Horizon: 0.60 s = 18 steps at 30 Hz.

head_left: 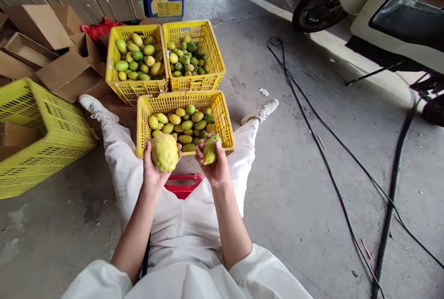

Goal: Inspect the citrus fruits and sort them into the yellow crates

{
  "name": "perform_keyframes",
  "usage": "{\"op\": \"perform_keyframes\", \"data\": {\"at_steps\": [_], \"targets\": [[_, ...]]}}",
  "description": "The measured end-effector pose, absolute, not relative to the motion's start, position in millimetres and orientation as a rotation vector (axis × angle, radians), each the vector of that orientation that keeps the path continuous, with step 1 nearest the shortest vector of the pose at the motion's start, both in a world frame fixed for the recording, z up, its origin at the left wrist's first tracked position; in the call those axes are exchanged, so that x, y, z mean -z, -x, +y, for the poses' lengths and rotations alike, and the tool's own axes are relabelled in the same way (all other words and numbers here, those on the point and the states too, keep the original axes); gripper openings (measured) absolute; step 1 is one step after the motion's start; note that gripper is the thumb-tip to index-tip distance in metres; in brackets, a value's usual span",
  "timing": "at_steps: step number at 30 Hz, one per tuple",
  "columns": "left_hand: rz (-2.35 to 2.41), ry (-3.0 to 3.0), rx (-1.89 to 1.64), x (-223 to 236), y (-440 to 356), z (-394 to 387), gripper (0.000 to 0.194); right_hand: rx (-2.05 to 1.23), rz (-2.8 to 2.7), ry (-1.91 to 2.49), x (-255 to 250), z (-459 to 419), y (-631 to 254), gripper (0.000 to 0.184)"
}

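Note:
My left hand [151,169] is closed around a large, bumpy yellow lemon-like fruit [164,152]. A smaller, yellow-green lemon-like fruit [209,152] sits in the grip of my right hand [219,169]. Both hands are raised above the near rim of a yellow plastic crate [227,123] standing between my legs. Inside that crate lie several yellow and green fruits [188,125]. Just beyond it, side by side, are a left crate [135,87] and a right crate [217,65], each with more such fruits in it.
A tilted yellow-green crate [65,137] holding cardboard is at my left. Open cardboard boxes [67,72] pile up behind it. A red plastic thing [183,190] shows between my thighs. Black cables [324,151] run across the floor at right, near a white vehicle [388,26].

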State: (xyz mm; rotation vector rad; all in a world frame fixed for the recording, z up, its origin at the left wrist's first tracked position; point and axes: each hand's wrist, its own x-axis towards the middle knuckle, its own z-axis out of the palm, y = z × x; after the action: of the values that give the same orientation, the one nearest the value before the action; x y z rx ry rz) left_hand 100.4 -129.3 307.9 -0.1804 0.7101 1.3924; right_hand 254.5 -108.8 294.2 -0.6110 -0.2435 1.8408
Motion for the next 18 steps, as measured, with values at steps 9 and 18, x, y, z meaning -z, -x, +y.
{"op": "perform_keyframes", "data": {"at_steps": [9, 18], "targets": [[0.598, 0.184, -1.528, -314.2, -99.1, -132.8, 0.046, -1.806, -0.115, 0.462, -306.6, -112.5, -259.5, 0.034], [0.548, 0.152, -1.451, -303.5, -98.3, -133.7, 0.048, -1.943, -0.005, 0.279, -296.2, -111.2, -258.8, 0.025]]}}
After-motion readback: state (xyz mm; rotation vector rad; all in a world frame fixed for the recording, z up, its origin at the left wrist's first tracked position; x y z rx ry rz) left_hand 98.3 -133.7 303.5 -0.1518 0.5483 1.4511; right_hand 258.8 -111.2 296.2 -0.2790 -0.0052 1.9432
